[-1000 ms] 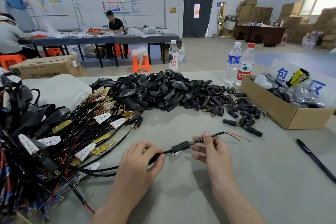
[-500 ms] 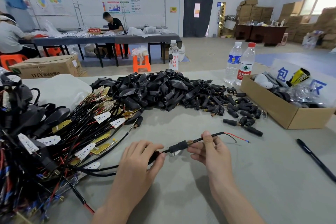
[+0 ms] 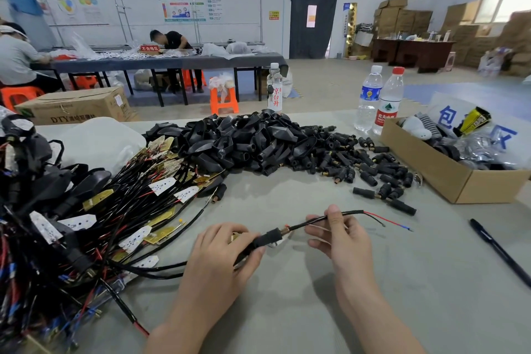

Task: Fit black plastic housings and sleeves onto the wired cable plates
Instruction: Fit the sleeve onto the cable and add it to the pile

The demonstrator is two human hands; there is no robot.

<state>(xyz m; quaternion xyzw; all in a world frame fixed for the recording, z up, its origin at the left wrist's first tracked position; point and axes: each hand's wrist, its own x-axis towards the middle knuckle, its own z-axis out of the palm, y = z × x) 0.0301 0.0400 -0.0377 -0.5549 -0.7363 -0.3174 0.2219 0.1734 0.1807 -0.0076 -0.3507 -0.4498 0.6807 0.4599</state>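
The black sleeve (image 3: 270,237) sits threaded on a thin black cable (image 3: 316,220), held just above the surface (image 3: 287,310) between the two hands, its brass-coloured end facing right. The left hand (image 3: 218,264) is curled around the sleeve's near end and the cable behind it. The right hand (image 3: 342,236) pinches the cable just past the sleeve between thumb and fingers. The plate this cable belongs to is mostly hidden under the left hand, so how far the sleeve is from seating cannot be told. The main risk, as I judge it, is strain. If the right hand pulls hard while the left holds the sleeve, the load may go to the joints at the hidden plate. The bare red and blue wire ends (image 3: 385,220) stick out free to the right and could bend or fray if the pinch slides over them. The cable's other run trails left toward the tangled bundle of wired plates (image 3: 115,210), and a tug could drag neighbours along or snag. Beyond lie the heap of black housings (image 3: 244,138) and loose sleeves (image 3: 373,172), near enough for a stray sweep to scatter.
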